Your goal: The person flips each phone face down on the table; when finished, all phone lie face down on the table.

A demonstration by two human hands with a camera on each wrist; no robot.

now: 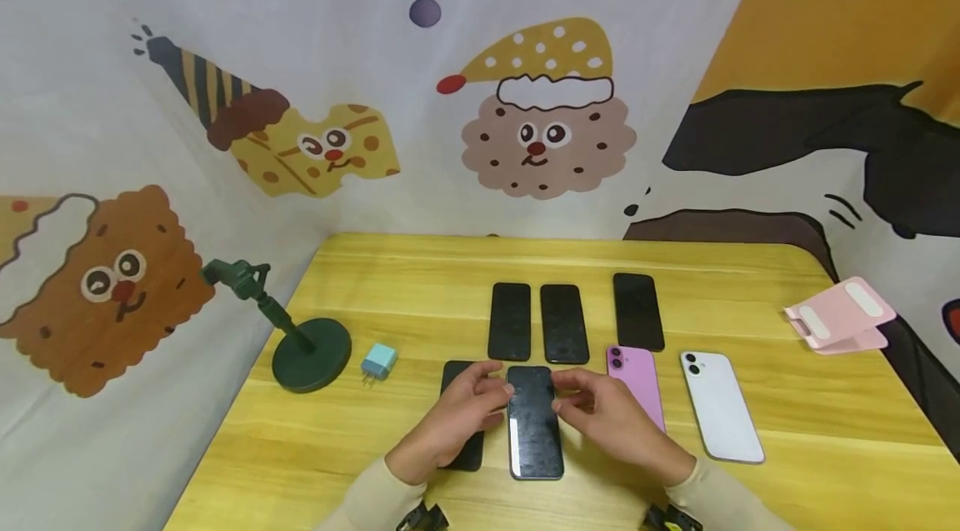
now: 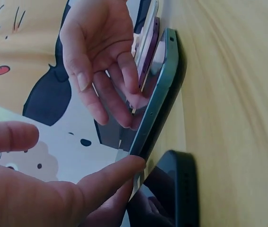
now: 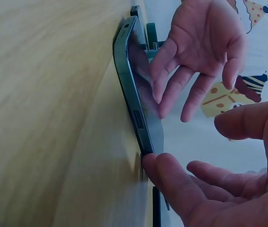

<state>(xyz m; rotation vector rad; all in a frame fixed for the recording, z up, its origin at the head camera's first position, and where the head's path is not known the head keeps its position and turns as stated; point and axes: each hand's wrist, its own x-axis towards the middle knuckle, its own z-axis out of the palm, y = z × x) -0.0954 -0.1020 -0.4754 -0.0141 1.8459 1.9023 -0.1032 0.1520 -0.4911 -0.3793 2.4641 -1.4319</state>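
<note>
A dark phone (image 1: 535,424) lies screen up on the yellow table (image 1: 787,431), near the front edge. My left hand (image 1: 476,402) and right hand (image 1: 588,406) flank its upper end. In the left wrist view my straight left index finger (image 2: 115,172) touches the phone's (image 2: 160,90) side edge, thumb held apart. In the right wrist view a right fingertip (image 3: 165,172) touches the phone's (image 3: 138,109) other edge, with the fingers relaxed. Neither hand wraps around the phone. A second dark phone (image 1: 454,377) lies partly under my left hand.
Three dark phones (image 1: 510,321), (image 1: 564,323), (image 1: 638,311) lie in a back row. A purple phone (image 1: 639,385) and a white phone (image 1: 720,406) lie face down at the right. A green stand (image 1: 309,352) and blue charger (image 1: 379,361) sit left, a pink stand (image 1: 840,316) far right.
</note>
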